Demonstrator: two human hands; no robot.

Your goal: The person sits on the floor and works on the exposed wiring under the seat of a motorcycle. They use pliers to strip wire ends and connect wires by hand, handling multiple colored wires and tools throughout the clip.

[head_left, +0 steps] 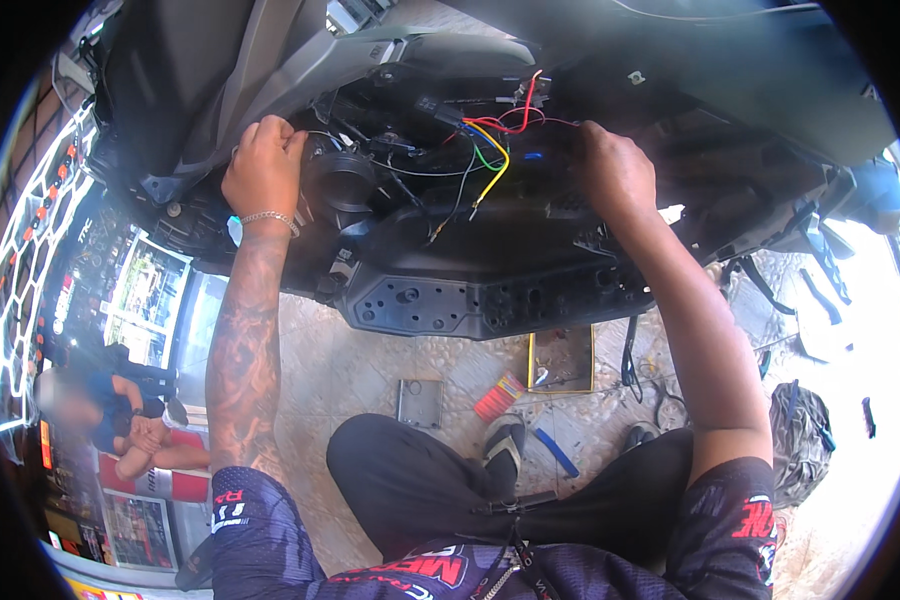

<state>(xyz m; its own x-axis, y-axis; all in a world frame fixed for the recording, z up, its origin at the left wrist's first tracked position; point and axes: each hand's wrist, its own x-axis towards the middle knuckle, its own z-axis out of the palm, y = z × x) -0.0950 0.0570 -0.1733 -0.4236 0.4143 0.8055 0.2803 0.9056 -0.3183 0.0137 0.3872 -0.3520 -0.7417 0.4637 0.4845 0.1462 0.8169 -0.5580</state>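
Observation:
In front of me is a scooter with its inner frame and wiring exposed above a black floorboard [417, 302]. My left hand [263, 172] is closed in a pinch beside a round black part [340, 182]. A thin pale wire [322, 134] starts at its fingertips. Farther right, my right hand [618, 172] pinches the end of a thin reddish wire [560, 121], drawn toward the middle of the frame. Between the hands, a loose bundle comes out of a black connector [438, 111]: a thick red wire [515, 130], a yellow wire [506, 160] and a green wire [485, 158].
Under the scooter on the tiled floor lie a yellow-edged tray [561, 388], a square metallic piece [420, 403], a red packet [498, 397] and a blue strip [556, 452]. A dark bag [802, 445] rests at right. Another person [135, 425] sits at left.

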